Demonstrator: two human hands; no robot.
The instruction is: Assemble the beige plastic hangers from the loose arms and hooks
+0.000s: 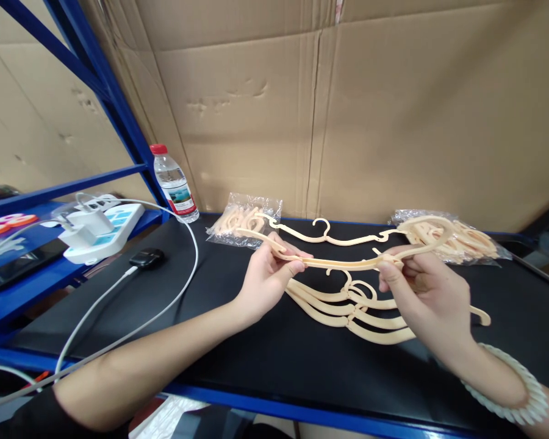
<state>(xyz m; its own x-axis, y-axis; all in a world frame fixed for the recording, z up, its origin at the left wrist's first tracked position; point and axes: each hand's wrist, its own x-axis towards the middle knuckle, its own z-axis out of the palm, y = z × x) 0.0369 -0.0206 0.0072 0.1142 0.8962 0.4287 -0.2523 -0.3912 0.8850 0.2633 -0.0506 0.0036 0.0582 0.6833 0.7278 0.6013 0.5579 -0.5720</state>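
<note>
Both hands hold up one beige plastic clothes hanger [341,264] above the black tabletop. My left hand [263,280] pinches it between thumb and fingers, and a thin end sticks out beyond to the left. At the other side my right hand [432,299] is closed around the part near the curved hook; its fingers partly hide the joint. Below, several matching hangers [318,314] lie overlapped, partly covered by my right hand. Behind the held piece, one more hanger [348,241] lies spread out with its hook upward.
Clear plastic bags of beige hanger parts lie at the back left [231,225] and back right [466,241]. A water bottle [176,186] stands by the blue rack post. A white power strip [114,231], cables and a black plug-like piece [147,258] are at left. Cardboard [256,122] walls the back.
</note>
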